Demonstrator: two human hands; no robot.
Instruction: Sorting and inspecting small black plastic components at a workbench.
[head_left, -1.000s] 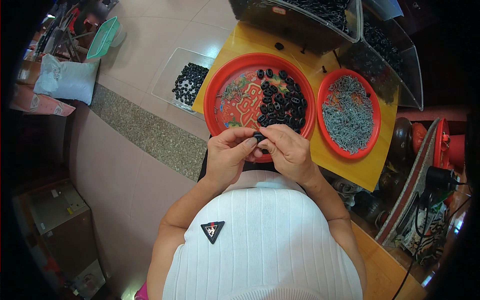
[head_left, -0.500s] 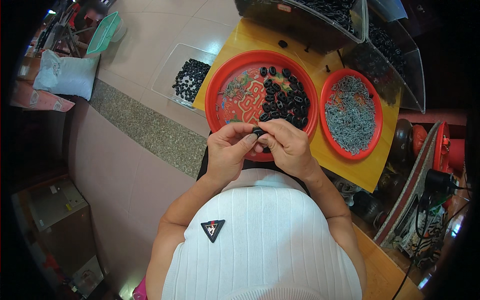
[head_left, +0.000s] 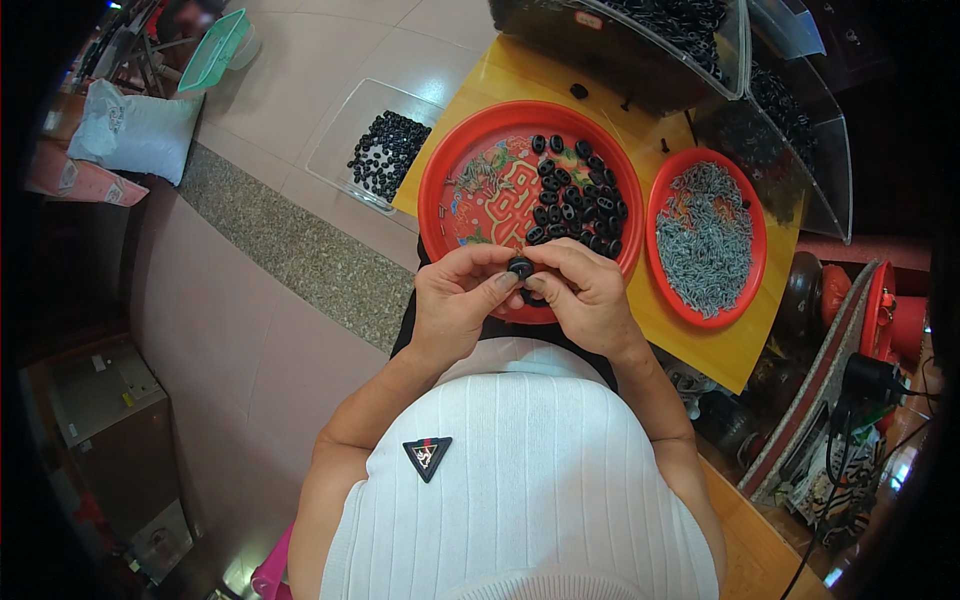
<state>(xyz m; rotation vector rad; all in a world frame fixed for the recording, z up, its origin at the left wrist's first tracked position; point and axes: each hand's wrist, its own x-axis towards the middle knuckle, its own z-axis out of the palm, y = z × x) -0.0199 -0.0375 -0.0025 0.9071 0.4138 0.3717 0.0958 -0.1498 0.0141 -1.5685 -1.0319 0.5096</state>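
pale floor tiles [head_left: 230, 290] surround the work area, crossed by a speckled stone strip [head_left: 275, 228]. a yellow table [head_left: 515, 75] carries the trays and, at its far side, a clear bin [head_left: 615, 60] with black parts [head_left: 685, 30] in it.

position of hands: my left hand [head_left: 452, 300] and right hand [head_left: 592, 298] meet over the near rim of the round red tray [head_left: 428, 190]. both pinch one black piece [head_left: 520, 268] between thumbs and fingertips, one hand on each side. a second dark piece shows just below; i cannot tell whether it is held or lies in the tray.

stock: black oval pieces [head_left: 590, 208] crowd the right half of the round tray; a few thin metal parts [head_left: 488, 178] lie at its left. the oval red tray [head_left: 756, 230], to the right, holds many grey metal parts [head_left: 708, 245]. smaller black parts [head_left: 385, 155] sit in a clear tray [head_left: 334, 160] left of the table.

progress: one piece is in work. judging by the well-filled trays, much material remains. which oval pieces are finished cannot be told at this size.
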